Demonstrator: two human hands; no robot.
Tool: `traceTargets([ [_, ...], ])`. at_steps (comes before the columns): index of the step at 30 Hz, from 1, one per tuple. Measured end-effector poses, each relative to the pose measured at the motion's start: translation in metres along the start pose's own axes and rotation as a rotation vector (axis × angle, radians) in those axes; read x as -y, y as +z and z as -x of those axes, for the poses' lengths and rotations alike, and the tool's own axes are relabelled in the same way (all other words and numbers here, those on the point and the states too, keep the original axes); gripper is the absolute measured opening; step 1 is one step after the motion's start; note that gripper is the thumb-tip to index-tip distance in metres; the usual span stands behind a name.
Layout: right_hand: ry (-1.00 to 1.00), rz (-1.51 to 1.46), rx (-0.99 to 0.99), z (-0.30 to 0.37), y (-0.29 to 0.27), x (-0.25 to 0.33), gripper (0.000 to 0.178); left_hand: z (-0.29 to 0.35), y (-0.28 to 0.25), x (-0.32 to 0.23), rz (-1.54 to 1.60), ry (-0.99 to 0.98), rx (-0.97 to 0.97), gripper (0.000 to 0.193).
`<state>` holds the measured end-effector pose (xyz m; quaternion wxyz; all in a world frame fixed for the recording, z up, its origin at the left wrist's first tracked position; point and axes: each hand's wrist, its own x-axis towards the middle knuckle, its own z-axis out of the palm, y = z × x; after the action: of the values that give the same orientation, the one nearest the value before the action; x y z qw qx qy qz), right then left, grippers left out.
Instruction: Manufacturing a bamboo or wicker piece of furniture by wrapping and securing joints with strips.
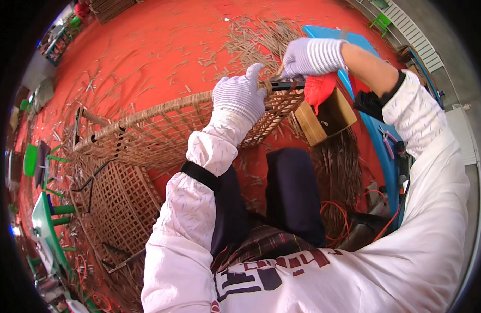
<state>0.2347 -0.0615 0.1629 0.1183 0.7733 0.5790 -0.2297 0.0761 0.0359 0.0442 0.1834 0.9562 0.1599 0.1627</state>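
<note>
A brown wicker piece (162, 128), woven in open lattice over a black metal frame, stretches from the left to in front of me. My left hand (239, 96), in a striped grey-white glove, is closed around its wrapped top rim near the right end, one finger raised. Just past it a bare stretch of black metal bar (288, 85) shows. My right hand (308, 57), gloved alike, is closed above that bar. From its fingers a thin brown strip (280, 69) runs down to the rim; the fingertips are partly hidden.
Loose strips (261, 39) litter the red floor. At right are a blue table (378, 143) with pink-handled pliers (388, 143), and an open wooden box (313, 125) with red cloth (319, 91). Another woven piece (120, 195) lies at left, near green stools (31, 159). Long strands (339, 172) hang below the box.
</note>
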Motion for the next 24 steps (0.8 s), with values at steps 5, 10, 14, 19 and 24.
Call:
traceTargets([
  [5, 0.079, 0.465, -0.014, 0.001, -0.019, 0.049, 0.029, -0.002, 0.013, 0.010, -0.032, 0.203, -0.134, 0.035],
  [10, 0.267, 0.472, -0.075, 0.029, 0.003, 0.079, 0.023, -0.006, 0.016, 0.014, -0.024, 0.171, -0.075, 0.028],
  [14, 0.361, 0.254, -0.294, 0.043, 0.058, 0.061, 0.023, -0.003, 0.009, 0.010, -0.050, 0.156, -0.055, 0.023],
  [19, 0.167, 0.064, -0.703, 0.036, 0.127, 0.019, 0.020, -0.002, 0.010, 0.015, -0.054, 0.183, -0.052, 0.026],
  [24, 0.040, -0.051, -0.908, 0.033, 0.173, -0.001, 0.022, -0.009, 0.016, 0.016, -0.047, 0.244, -0.089, 0.028],
])
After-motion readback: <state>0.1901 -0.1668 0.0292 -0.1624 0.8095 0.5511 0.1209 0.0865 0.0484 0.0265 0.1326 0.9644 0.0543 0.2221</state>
